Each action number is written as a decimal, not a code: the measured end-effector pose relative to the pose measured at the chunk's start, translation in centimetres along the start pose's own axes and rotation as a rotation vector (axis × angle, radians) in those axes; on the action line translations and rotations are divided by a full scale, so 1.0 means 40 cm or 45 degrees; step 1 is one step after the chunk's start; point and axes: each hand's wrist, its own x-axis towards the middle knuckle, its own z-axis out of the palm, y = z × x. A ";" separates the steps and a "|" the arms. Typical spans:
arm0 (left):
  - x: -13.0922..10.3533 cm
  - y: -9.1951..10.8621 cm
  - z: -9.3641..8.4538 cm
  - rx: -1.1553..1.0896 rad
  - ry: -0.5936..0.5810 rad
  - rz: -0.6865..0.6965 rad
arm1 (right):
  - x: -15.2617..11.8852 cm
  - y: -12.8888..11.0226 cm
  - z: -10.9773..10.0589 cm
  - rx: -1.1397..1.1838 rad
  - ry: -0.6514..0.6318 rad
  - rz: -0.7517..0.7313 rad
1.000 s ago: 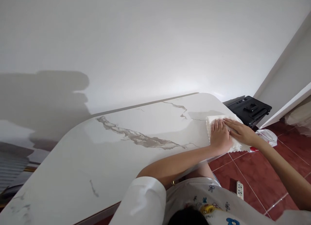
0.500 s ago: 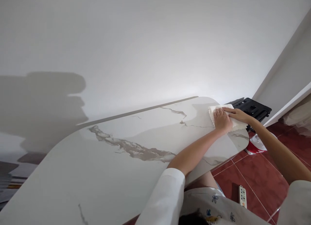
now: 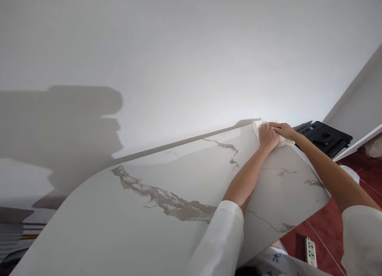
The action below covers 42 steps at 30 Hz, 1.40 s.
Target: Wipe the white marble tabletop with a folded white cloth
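A white cloth [image 3: 285, 141] lies on the far right end of a white marble-patterned table [image 3: 167, 156], close to the wall. My left hand [image 3: 269, 136] grips it against the tabletop, fingers bent over it. My right hand [image 3: 283, 130] lies flat on the same cloth, its fingers stretched toward the left one and touching or nearly touching it. The underside of the cloth is hidden.
A white wall [image 3: 191, 61] runs along the table's back edge. Past the right end stands a black case-like object [image 3: 325, 138]. On the red tiled floor [image 3: 325, 224] lies a white power strip [image 3: 310, 252].
Both hands and the cloth have moved away from me, toward the back edge by the wall. The view has shifted, so more of the table's right end shows.
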 end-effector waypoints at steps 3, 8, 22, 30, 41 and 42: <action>0.026 -0.037 0.002 0.024 -0.003 -0.002 | 0.045 -0.013 0.013 -0.048 0.007 0.047; 0.048 -0.102 -0.014 0.045 0.010 0.009 | 0.105 -0.065 0.034 -0.136 0.033 0.075; -0.260 -0.467 -0.249 0.301 0.018 -0.057 | 0.086 -0.545 0.257 -0.228 0.069 -0.614; -0.238 -0.697 -0.276 0.373 -0.124 -0.377 | 0.238 -0.685 0.469 -0.001 -0.019 -0.695; 0.152 -0.725 0.038 0.901 -0.311 -0.881 | 0.598 -0.303 0.642 0.647 -0.284 -0.955; 0.126 -0.742 0.012 0.899 -0.321 -0.884 | 0.589 -0.336 0.640 0.651 -0.290 -0.961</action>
